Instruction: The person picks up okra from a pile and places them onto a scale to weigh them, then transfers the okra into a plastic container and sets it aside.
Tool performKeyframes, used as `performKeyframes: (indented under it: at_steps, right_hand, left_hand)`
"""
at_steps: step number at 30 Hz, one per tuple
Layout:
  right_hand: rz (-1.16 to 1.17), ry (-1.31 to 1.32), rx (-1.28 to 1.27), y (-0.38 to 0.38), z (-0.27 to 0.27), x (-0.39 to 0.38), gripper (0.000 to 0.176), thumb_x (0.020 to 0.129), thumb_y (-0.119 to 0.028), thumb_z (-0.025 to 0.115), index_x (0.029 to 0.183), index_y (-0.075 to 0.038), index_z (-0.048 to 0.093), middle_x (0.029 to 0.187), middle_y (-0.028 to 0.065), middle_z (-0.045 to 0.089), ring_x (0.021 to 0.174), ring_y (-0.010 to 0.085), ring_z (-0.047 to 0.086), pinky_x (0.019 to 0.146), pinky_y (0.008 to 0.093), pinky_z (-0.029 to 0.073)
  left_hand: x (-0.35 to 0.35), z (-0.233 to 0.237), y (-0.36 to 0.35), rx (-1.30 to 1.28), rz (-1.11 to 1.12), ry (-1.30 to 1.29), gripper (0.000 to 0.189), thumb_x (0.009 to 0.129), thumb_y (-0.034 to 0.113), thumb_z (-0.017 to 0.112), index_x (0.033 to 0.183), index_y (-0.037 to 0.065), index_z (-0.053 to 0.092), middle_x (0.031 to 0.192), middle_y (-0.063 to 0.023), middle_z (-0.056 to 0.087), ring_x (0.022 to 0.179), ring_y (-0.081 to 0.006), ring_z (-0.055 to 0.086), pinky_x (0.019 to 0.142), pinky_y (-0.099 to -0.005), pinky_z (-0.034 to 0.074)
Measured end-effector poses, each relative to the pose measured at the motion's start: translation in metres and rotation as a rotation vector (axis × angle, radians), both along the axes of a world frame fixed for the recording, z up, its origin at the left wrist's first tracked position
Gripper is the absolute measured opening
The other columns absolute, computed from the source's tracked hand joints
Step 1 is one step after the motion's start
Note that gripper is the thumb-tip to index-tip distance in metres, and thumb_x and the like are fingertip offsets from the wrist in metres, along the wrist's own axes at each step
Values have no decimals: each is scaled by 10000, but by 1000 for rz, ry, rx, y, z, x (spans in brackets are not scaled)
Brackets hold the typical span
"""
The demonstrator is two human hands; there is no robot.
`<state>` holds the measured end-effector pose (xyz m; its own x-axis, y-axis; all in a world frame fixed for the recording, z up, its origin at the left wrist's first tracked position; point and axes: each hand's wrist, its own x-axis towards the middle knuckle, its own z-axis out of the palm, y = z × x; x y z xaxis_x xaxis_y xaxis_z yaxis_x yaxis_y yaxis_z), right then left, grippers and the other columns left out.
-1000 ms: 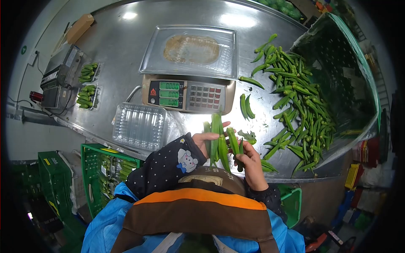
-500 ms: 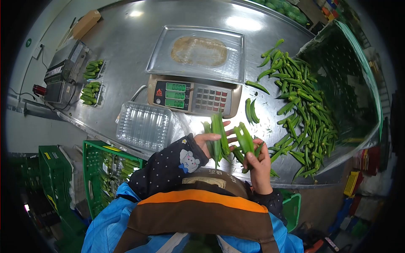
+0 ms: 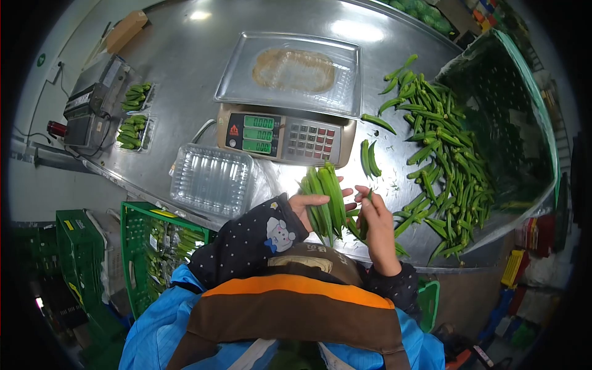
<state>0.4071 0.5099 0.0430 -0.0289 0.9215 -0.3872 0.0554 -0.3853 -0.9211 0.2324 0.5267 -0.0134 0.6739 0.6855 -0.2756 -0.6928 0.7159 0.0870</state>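
1. Cupped around a bundle of okra (image 3: 327,200), the left hand (image 3: 300,210) lays its thumb across long, ridged, tapering pods at the centre of the frame.
2. Curled fingers of the right hand (image 3: 380,231), just beside the bundle, pinch a slim dark pod (image 3: 369,196), partly hidden.
3. Right of centre, a loose heap of okra (image 3: 447,160) sprawls over the smooth, glossy steel table (image 3: 179,68), spilling from a film-lined green crate (image 3: 512,105).
4. Above the bundle sits a boxy scale (image 3: 287,139), its flat metal tray (image 3: 234,80) marked with a brownish patch.
5. Left of centre lies ribbed, clear plastic packaging (image 3: 213,176); at upper left, two okra-filled packs (image 3: 131,131).
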Motion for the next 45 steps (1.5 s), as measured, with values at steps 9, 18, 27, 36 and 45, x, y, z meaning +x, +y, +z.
performKeyframes:
  at_steps: [9,18,27,36,45]
  right_hand:
    - [-25,-96,287,26,-34,-24,285,847,11,451,1111,22,556,1130,88,532,1060,171,499,907,271,377]
    - [456,-379,461,36,11,-40,784,702,-170,697,1352,-21,285,1268,168,409,1194,288,404,999,352,311]
    - [617,-244,604,142,52,-50,793,586,-61,764,1284,-23,391,1207,131,521,1119,199,504,934,318,396]
    - [871,-992,918,285,12,-86,764,611,-331,764,1285,-203,426,1262,101,451,1107,339,477,903,418,426]
    - [434,-642,969,289,15,13,603,715,-302,725,1221,-85,478,1284,174,446,1187,345,420,989,426,335]
  left_hand:
    - [3,-22,-2,93,-105,60,503,842,57,484,1324,38,340,1264,-165,458,1158,-287,476,989,-451,371]
    - [7,12,23,-72,197,239,340,873,171,557,1199,109,484,1088,-79,572,1003,-212,568,875,-369,448]
    - [1,56,90,230,313,276,550,886,262,564,1340,136,278,1230,-53,450,1178,-176,426,978,-346,347]
    - [-48,65,78,183,90,696,636,860,99,544,1396,126,203,1336,-165,391,1138,-237,487,980,-403,341]
    - [-76,56,68,300,121,954,440,830,52,575,1249,60,441,1152,-103,572,996,-176,568,855,-295,427]
